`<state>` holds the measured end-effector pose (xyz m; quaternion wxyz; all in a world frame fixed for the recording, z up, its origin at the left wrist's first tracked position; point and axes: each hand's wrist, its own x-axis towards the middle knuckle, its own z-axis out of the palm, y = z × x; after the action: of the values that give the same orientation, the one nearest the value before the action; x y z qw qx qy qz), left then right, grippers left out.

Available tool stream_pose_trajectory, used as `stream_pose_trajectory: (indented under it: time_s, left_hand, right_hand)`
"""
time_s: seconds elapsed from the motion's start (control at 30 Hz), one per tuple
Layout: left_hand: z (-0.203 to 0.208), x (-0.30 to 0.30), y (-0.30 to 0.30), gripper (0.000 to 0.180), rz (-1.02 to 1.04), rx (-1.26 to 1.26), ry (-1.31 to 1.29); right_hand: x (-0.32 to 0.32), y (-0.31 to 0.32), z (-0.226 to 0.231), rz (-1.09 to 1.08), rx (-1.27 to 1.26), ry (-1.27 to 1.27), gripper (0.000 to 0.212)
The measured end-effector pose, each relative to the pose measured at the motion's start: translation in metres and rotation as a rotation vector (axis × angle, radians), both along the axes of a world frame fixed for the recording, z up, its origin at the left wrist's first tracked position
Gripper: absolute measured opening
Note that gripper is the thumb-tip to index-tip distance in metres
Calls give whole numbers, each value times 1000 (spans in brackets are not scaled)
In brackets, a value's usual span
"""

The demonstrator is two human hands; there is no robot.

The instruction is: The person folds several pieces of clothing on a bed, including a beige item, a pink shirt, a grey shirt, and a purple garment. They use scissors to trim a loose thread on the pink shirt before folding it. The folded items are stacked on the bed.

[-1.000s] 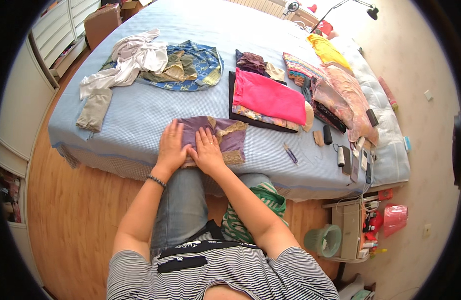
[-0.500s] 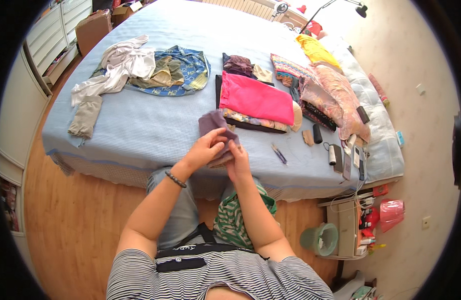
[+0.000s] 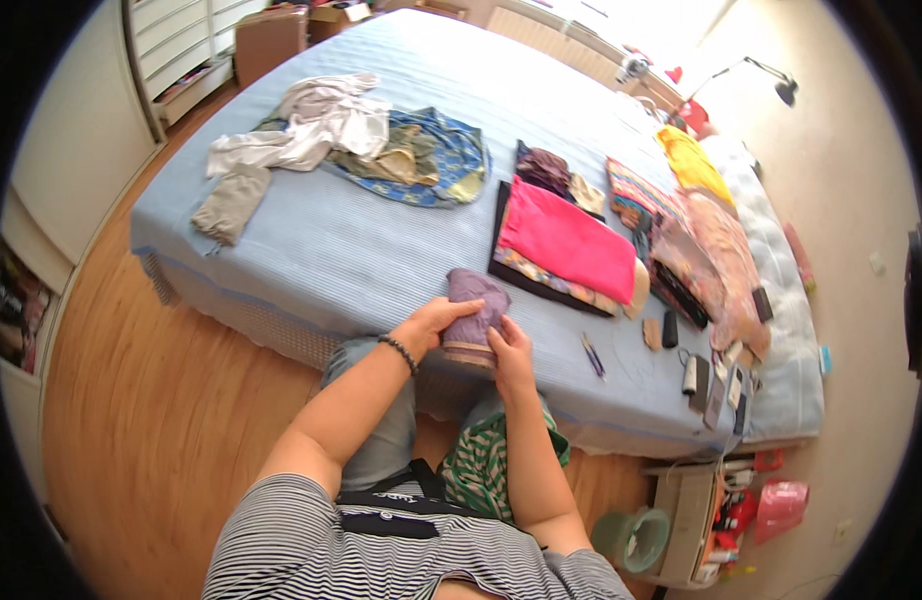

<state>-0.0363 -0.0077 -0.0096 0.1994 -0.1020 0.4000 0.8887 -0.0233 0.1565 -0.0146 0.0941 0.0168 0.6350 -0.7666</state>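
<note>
A small folded purple garment (image 3: 476,312) with a pale band along its lower edge is held over the near edge of the bed (image 3: 321,270). My left hand (image 3: 433,326) grips it from the left, thumb lying on top. On the right side my right hand (image 3: 512,352) pinches it with thumb and fingers. Just beyond my right hand lies a pile of folded clothes with a bright pink garment (image 3: 566,240) on top. A green and white striped cloth (image 3: 478,468) rests on my lap.
At the far left of the bed lie a white garment (image 3: 331,125), a grey folded garment (image 3: 231,203) and a blue patterned garment (image 3: 456,160). Pens (image 3: 593,357) and several small devices are on the right. A green bin (image 3: 633,540) stands below.
My hands have brought the purple garment from partly upright and loose to a flat, compact fold, with its pale edge facing me. The whole view has turned and shifted.
</note>
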Motion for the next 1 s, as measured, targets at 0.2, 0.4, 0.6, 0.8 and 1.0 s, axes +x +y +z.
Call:
stream_pose_trajectory:
  time_s: [0.2,0.4,0.6,0.8,1.0]
  left_hand:
    - [37,23,-75,35,339,78,82]
    - [105,34,-282,37,378,-416,232]
    - [133,31,-440,44,140,-843,146]
    - [70,5,-467,47,167,-955,-84]
    - [83,-7,-453,59,406,-1921,30]
  right_hand:
    - [-22,1,18,26,397,245,30]
    - [-37,-10,-8,-127,962,727,18]
    - [-36,-22,-9,-137,975,779,12]
    - [-33,-15,-3,-161,1038,734,13]
    - [-32,-19,-5,-175,1092,733,12]
